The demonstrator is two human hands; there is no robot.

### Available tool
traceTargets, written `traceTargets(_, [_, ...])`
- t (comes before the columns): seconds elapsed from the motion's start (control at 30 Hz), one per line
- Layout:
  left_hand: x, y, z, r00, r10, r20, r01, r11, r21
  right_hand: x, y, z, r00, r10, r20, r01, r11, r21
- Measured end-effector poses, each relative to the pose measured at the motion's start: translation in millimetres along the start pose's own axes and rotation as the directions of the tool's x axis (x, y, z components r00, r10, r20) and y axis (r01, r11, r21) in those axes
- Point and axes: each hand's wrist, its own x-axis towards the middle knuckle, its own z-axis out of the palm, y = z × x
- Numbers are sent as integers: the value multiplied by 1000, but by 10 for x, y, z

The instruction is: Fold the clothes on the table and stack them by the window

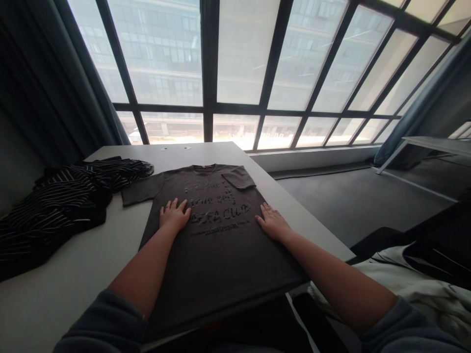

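A dark grey T-shirt with black lettering on its chest lies spread on the white table, its collar toward the window. Its right sleeve is folded inward over the chest, while the left sleeve sticks out flat. My left hand rests flat on the shirt, left of the lettering, fingers spread. On the shirt's right edge lies my right hand, palm down with fingers stretched out. The lower hem reaches the near table edge.
Black clothing with white stripes is heaped on the table's left side. White cloth lies over a dark chair at the lower right. Another white table stands farther right. Tall windows and curtains line the back.
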Motion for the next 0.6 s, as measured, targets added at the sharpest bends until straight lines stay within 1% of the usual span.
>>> traceTargets(0.13, [5, -10, 13, 1000, -4, -6, 4, 1000, 3, -59, -3, -34, 997, 75, 16, -74, 996, -48])
traceTargets(0.27, [0, -16, 21, 1000, -23, -14, 23, 1000, -3, -2, -92, -155, 995, 97, -10, -98, 987, -131])
traceTargets(0.37, [-9, -9, 9, 999, -32, -17, 32, 999, -7, 164, -254, -311, 993, 116, -15, -117, 983, -142])
traceTargets(0.47, [-19, 4, -16, 999, -37, -6, 37, 999, -11, 399, -468, -419, 997, 79, -11, -79, 993, -88])
traceTargets(0.53, [-24, 12, -32, 999, -38, 8, 38, 999, -14, 545, -585, -413, 999, 36, -14, -37, 998, -55])
traceTargets(0.6, [-28, 17, -38, 999, -37, 12, 37, 999, -20, 654, -642, -344, 999, 27, -21, -27, 999, -34])
